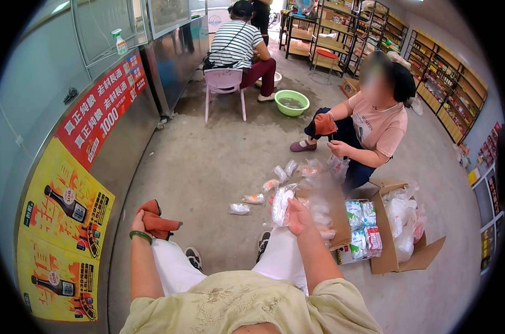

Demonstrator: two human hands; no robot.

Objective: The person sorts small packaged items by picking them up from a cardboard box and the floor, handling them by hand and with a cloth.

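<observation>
My left hand (138, 224), with a green bangle on the wrist, is closed around a rust-coloured cloth (163, 225) beside my left knee. Over my right thigh, my right hand (300, 217) grips a clear plastic-wrapped white package (282, 206); its exact contents cannot be made out. Beyond that hand, several similar wrapped packages (239, 209) lie on the floor. Close to the right of it stands an opened cardboard box (339, 220) with more wrapped packs inside, partly blurred.
A co-worker (377, 125) crouches at right, holding a similar rust-coloured cloth (323, 123). Another cardboard box (383, 261) holds plastic bags, near blue-and-white packets (358, 245). A green water basin (291, 104) and pink chair (224, 83) stand ahead. A postered counter (119, 167) runs along the left.
</observation>
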